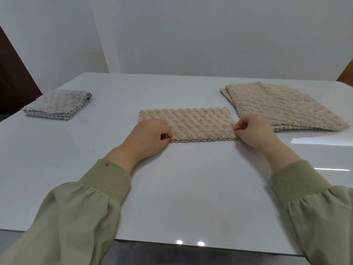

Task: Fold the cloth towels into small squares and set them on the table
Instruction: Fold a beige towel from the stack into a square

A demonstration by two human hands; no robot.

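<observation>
Pinching the near edge of a beige towel, both hands sit low on the white table. The towel lies in the middle of the table as a long, flat strip, folded so that 2 layers show along its near edge, with its bumpy weave facing up.

The left hand is at the strip's near left corner, back of the hand up, knuckles bent and fingers curled in over the cloth, the thumb tucked at the edge so the corner is nipped between thumb and fingers. The right hand is at the near right corner, also curled tight, with thumb and forefinger closed on the very tip of the cloth and the other fingers folded in behind. Both wrists rest close to the tabletop and the forearms angle in from the near corners of the view.

Each arm wears an olive-green sleeve with a ribbed cuff; a small round brown stud sits on the left cuff.

Far left on the table, well apart from the strip, is a neat stack of grey towels folded into a small square. To the right, just beside the right hand, lies a larger pile of beige towels, spread wide.
</observation>
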